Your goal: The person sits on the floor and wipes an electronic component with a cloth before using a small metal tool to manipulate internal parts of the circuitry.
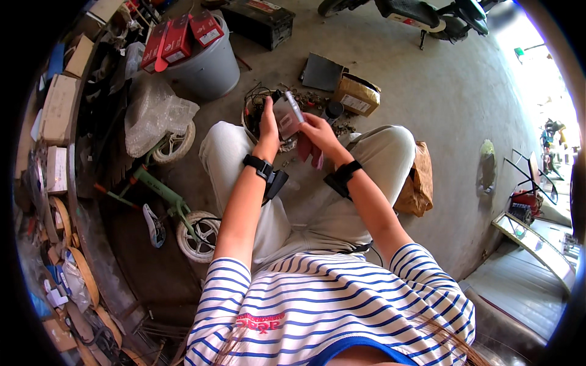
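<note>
My left hand (268,128) grips the left side of a small flat, translucent rectangular piece (284,122) with a silver metal edge (293,105). My right hand (314,128) holds its right side, fingers at the silver edge, with a dark pink cloth (312,154) hanging beneath that hand. Under both hands, between my knees, a basket (247,113) holds dark, small metal bits, partly hidden by my hands and the piece. A dark cylindrical container (334,111) stands just right of the piece, among scattered small parts.
Boxes: open cardboard (357,97), red ones (177,38) on a grey bucket (201,73). Also black case (262,21), dark flat board (320,72), green small bike (165,192) with bubble wrap (152,119), paper bag (418,183), scooter (409,15), crowded shelving (58,110).
</note>
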Action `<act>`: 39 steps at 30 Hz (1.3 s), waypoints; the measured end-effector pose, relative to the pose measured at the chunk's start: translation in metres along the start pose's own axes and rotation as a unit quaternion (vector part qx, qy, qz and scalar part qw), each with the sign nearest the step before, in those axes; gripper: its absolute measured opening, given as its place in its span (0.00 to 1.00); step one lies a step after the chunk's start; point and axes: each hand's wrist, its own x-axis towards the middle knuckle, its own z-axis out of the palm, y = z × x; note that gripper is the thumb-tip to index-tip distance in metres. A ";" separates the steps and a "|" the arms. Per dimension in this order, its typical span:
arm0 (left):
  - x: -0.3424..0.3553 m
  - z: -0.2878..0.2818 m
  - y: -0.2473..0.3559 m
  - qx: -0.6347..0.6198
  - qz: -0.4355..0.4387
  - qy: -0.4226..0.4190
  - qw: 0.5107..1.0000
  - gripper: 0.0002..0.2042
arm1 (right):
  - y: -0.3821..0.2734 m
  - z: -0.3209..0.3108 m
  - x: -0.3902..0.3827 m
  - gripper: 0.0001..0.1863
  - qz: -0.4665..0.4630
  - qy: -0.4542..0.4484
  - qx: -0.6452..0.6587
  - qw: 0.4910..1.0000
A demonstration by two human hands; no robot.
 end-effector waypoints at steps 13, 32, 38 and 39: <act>-0.035 0.034 0.016 0.004 0.069 0.066 0.995 0.26 | -0.003 -0.028 0.002 0.22 0.018 -0.008 0.303 0.953; -0.029 0.026 0.007 0.325 0.347 0.101 0.874 0.23 | 0.026 -0.018 0.017 0.17 -0.103 0.159 0.047 0.981; -0.035 0.031 0.004 0.419 0.344 0.090 0.836 0.23 | 0.022 -0.014 0.014 0.15 -0.232 0.204 -0.141 0.941; -0.038 0.032 0.004 0.435 0.355 0.076 0.824 0.22 | 0.018 -0.013 0.011 0.15 -0.211 0.181 -0.122 0.953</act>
